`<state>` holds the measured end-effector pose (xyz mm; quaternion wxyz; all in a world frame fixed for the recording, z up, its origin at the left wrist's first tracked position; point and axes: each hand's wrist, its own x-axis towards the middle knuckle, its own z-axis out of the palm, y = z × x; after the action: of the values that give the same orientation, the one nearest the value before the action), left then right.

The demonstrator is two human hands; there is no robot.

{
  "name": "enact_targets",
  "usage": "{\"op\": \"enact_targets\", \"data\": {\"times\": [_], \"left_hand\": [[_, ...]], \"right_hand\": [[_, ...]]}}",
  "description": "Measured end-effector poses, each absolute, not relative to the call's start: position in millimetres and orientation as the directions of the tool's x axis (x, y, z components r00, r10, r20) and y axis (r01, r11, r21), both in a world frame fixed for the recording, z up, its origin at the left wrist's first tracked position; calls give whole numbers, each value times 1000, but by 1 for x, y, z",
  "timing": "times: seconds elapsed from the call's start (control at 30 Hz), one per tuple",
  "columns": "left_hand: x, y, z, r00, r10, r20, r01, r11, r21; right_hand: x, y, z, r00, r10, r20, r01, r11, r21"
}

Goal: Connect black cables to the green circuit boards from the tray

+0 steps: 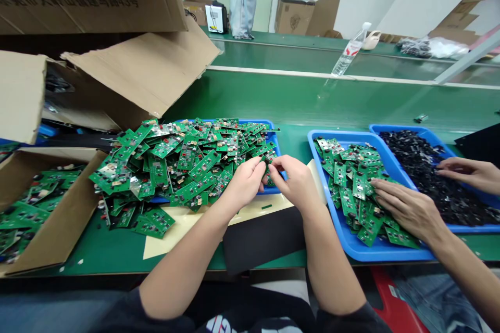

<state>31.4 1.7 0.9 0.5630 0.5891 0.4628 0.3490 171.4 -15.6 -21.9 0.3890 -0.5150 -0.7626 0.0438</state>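
My left hand [244, 183] and my right hand [295, 182] meet at the near edge of a blue tray [276, 140], pinching a small green circuit board [267, 170] between them. A large heap of green circuit boards [183, 158] fills that tray and spills onto a cream sheet [187, 231] in front of it. My left hand rests closest to the heap, and some boards lie just beyond my fingers.
An open cardboard box [66, 218] of green boards stands at left. To the right, a co-worker's hands [410, 208] work over a blue tray of boards [375, 254], beside a blue tray of black parts [406, 132]. A plastic water bottle [349, 52] lies beyond on the green bench.
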Motion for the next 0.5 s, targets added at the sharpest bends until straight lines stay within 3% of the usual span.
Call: {"op": "enact_targets", "data": {"times": [0.5], "left_hand": [[32,2,5,325,943,-68,154,18,988]], "right_hand": [[171,-15,-22,-73,831,552,742,415,-526]]}}
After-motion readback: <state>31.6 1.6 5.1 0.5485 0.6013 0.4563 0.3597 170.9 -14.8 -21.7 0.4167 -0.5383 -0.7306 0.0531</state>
